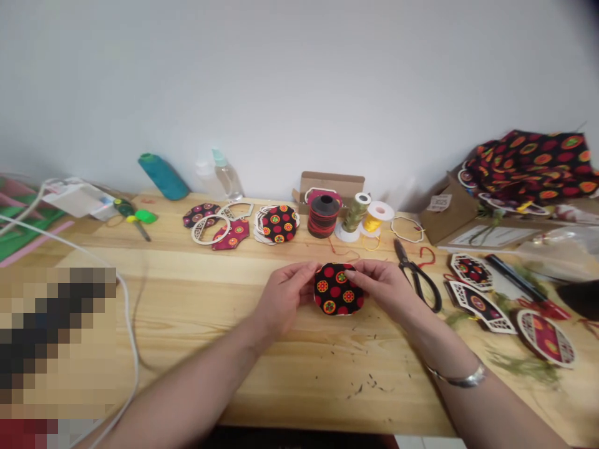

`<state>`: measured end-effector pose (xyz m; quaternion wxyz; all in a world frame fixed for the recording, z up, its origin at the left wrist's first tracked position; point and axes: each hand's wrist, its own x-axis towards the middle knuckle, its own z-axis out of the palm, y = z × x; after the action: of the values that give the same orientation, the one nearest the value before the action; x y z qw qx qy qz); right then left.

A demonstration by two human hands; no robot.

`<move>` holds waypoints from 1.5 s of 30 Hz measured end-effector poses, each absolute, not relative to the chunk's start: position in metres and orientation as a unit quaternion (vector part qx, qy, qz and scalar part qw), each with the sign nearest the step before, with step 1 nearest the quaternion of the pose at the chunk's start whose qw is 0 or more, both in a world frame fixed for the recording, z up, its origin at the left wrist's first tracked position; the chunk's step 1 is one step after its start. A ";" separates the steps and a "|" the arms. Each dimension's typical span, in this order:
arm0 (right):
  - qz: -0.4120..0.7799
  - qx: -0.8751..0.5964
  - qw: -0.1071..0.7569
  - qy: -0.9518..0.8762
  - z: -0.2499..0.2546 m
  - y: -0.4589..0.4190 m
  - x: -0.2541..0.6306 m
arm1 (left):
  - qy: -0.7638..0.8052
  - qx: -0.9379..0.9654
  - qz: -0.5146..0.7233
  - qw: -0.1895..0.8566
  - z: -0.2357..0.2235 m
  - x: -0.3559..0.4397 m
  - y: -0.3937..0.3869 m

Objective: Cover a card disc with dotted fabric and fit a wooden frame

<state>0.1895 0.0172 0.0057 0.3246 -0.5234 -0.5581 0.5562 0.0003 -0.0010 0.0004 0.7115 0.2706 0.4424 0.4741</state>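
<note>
A black fabric-covered panel with red dots and flower medallions is held up over the wooden table. Its outline is rounded with notched corners, and a pale rim shows along the lower edge. My left hand pinches its left side, thumb near the upper corner. On the opposite side my right hand grips it, with the thumb lying on the patterned face. The fingers behind the panel are hidden. Close to my right hand lie black-handled scissors. Behind the panel stands a spool of red and black thread.
Stacked patterned panels, a pale ring frame, a green spool and a yellow spool line the back. Finished-looking ornaments lie right, below a cardboard box of fabric. A white cable crosses the left. Dark scraps dot the tabletop.
</note>
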 end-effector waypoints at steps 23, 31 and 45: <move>0.552 -0.510 0.304 -0.586 0.009 0.015 0.187 | 0.469 0.403 0.375 0.691 0.002 0.006 -0.009; 0.530 -0.531 0.314 -0.582 0.009 0.013 0.184 | 0.480 0.418 0.343 0.690 0.005 0.007 -0.011; 0.522 -0.536 0.347 -0.565 0.002 0.019 0.189 | 0.470 0.352 0.398 0.705 -0.003 0.004 -0.006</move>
<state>0.1887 0.0185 0.0015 0.3469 -0.5361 -0.5651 0.5224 0.0042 -0.0056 -0.0029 0.7050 0.3523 0.4696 0.3979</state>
